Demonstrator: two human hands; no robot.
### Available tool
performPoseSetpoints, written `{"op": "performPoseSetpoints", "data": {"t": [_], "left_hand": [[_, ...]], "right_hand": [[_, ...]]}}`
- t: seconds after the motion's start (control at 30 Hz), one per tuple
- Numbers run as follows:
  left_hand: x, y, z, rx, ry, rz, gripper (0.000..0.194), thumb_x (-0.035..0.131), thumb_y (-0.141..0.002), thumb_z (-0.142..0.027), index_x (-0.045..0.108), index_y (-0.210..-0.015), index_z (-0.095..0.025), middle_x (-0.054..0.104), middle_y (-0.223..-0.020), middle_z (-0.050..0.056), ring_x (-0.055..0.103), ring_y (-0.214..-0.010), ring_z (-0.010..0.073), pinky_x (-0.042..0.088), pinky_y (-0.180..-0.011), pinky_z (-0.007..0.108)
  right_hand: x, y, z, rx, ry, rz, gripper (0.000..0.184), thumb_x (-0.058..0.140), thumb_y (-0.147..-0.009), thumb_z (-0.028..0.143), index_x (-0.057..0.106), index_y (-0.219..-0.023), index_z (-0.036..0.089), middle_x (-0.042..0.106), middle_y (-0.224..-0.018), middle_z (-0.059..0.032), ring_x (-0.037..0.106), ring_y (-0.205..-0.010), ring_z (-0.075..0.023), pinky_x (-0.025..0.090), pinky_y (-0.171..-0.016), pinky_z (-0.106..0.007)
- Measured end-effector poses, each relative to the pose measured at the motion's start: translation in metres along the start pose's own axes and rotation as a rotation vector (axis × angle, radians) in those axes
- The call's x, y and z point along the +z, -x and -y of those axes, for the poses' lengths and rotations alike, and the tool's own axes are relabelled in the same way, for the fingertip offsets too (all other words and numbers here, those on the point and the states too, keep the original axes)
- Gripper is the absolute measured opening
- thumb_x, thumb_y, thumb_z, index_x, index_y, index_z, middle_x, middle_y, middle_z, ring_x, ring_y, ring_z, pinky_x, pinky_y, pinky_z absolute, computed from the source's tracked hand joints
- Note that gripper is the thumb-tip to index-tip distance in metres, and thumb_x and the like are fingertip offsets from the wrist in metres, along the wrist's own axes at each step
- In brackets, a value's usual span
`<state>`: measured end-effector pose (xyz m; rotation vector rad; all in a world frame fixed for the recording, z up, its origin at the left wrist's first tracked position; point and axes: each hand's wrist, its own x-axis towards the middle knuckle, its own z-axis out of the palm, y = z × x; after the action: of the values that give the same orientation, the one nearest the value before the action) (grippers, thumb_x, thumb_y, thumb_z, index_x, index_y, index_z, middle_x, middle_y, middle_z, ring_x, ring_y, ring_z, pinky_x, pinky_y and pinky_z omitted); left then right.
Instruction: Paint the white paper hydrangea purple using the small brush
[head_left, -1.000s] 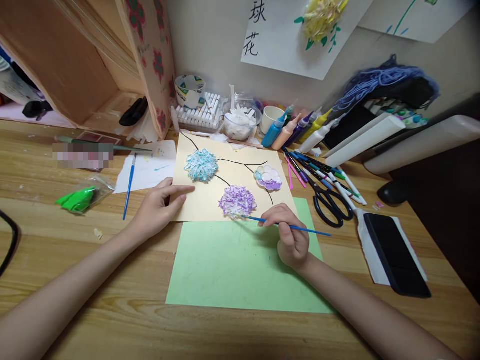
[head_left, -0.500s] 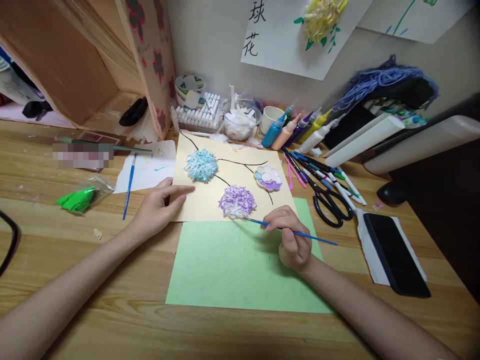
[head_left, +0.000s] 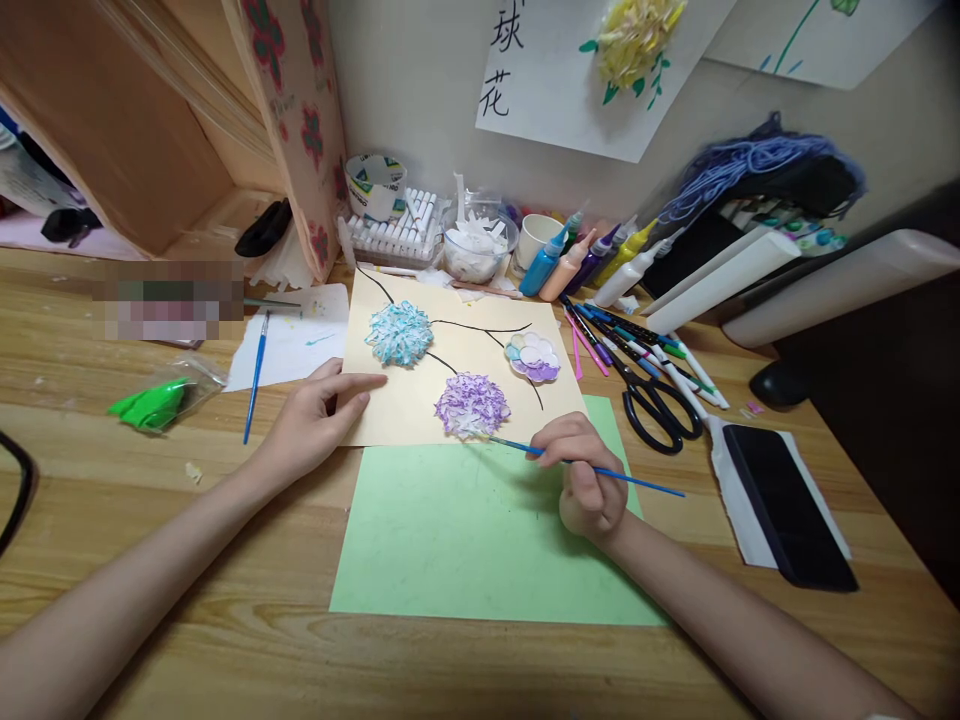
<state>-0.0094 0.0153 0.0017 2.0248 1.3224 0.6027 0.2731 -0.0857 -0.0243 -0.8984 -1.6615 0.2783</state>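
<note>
My right hand (head_left: 589,475) is closed round a blue paintbrush (head_left: 637,482), whose tip meets the lower edge of a purple-and-white shredded-paper flower (head_left: 471,405). With fingers stretched out, my left hand (head_left: 322,410) rests on the left edge of the cream sheet (head_left: 397,415). A blue-and-white paper flower (head_left: 400,333) is on that sheet, along with thin black drawn lines. Toward its right side lies a small flower-shaped palette (head_left: 534,357) with purple paint in it. Beneath the cream sheet is a light green sheet (head_left: 480,540).
Black scissors (head_left: 660,410), several pens (head_left: 645,345) and a black phone-like slab (head_left: 791,505) lie at right. Paint bottles (head_left: 544,265) and a bowl of paper shreds (head_left: 480,245) line the back. Another brush (head_left: 256,375) and a green bag (head_left: 154,403) are at left.
The brush tip has shifted slightly right along the bottom edge of the purple flower, with my right hand. My left hand stays in place; the whole view has moved a little.
</note>
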Motion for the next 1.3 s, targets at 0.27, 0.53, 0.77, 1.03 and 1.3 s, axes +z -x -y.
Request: {"op": "performPoseSetpoints", "data": {"t": [0.27, 0.53, 0.77, 1.03, 1.3], "left_hand": [[0.0, 0.0, 0.003, 0.008, -0.005, -0.001, 0.037, 0.048, -0.09, -0.034, 0.07, -0.115, -0.018, 0.036, -0.072, -0.002, 0.043, -0.065, 0.0155, 0.038, -0.065, 0.029], [0.0, -0.001, 0.006, 0.01, -0.016, 0.003, 0.036, 0.048, -0.09, -0.036, 0.069, -0.116, -0.021, 0.035, -0.073, -0.003, 0.043, -0.065, 0.0152, 0.038, -0.065, 0.03], [0.0, -0.001, 0.007, 0.0, -0.01, 0.013, 0.038, 0.048, -0.091, -0.038, 0.068, -0.118, -0.021, 0.035, -0.074, -0.003, 0.043, -0.064, 0.015, 0.037, -0.065, 0.029], [-0.001, -0.001, 0.005, -0.002, -0.018, 0.008, 0.038, 0.048, -0.091, -0.039, 0.069, -0.117, -0.02, 0.035, -0.073, -0.003, 0.042, -0.063, 0.0148, 0.035, -0.062, 0.029], [-0.001, -0.001, 0.006, 0.007, -0.028, 0.007, 0.037, 0.047, -0.091, -0.039, 0.069, -0.116, -0.023, 0.034, -0.072, -0.003, 0.042, -0.063, 0.0147, 0.036, -0.063, 0.029]], "right_hand": [[-0.028, -0.018, -0.038, 0.095, 0.237, -0.461, 0.025, 0.041, -0.092, 0.031, 0.053, -0.071, 0.024, 0.055, -0.067, -0.0011, 0.055, -0.065, -0.0191, 0.042, -0.063, -0.036], [-0.043, -0.021, -0.057, 0.223, 0.394, -0.421, 0.026, 0.04, -0.092, 0.026, 0.054, -0.07, 0.021, 0.057, -0.072, -0.0012, 0.056, -0.071, -0.0174, 0.044, -0.068, -0.033], [-0.045, -0.02, -0.059, 0.277, 0.462, -0.45, 0.026, 0.037, -0.091, 0.024, 0.051, -0.07, 0.022, 0.054, -0.072, -0.001, 0.053, -0.069, -0.0171, 0.042, -0.066, -0.033], [-0.045, -0.02, -0.058, 0.301, 0.473, -0.417, 0.024, 0.038, -0.091, 0.022, 0.049, -0.07, 0.022, 0.053, -0.068, 0.0003, 0.053, -0.065, -0.0162, 0.041, -0.064, -0.032], [-0.045, -0.019, -0.06, 0.296, 0.453, -0.424, 0.026, 0.036, -0.093, 0.026, 0.05, -0.072, 0.022, 0.053, -0.071, 0.0004, 0.053, -0.066, -0.0154, 0.042, -0.064, -0.031]]}}
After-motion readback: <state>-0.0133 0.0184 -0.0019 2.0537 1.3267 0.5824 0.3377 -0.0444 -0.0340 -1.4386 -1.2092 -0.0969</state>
